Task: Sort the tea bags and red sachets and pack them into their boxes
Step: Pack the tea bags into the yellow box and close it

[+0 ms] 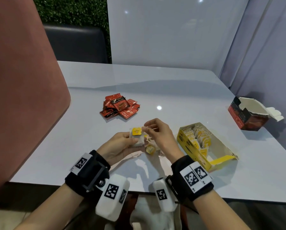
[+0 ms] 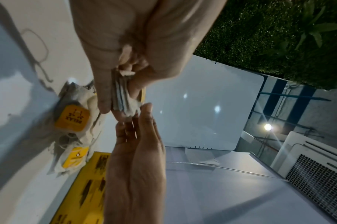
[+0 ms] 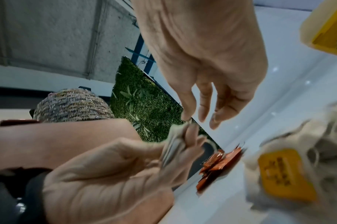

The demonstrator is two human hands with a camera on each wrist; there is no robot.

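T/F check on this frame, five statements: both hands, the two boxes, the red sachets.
1. The left hand grips a stack of white paper tea bags with a yellow tag on top. True.
2. The pile of red foil sachets is inside the dark red cardboard box. False: it lies on the white table, far from that box.
3. The open yellow cardboard box holds a row of tea bags. True.
4. The right hand rests in the yellow box. False: its fingertips meet the stack held by the left hand.
5. Every tea bag is packed or held. False: loose tea bags lie on the table under the hands.
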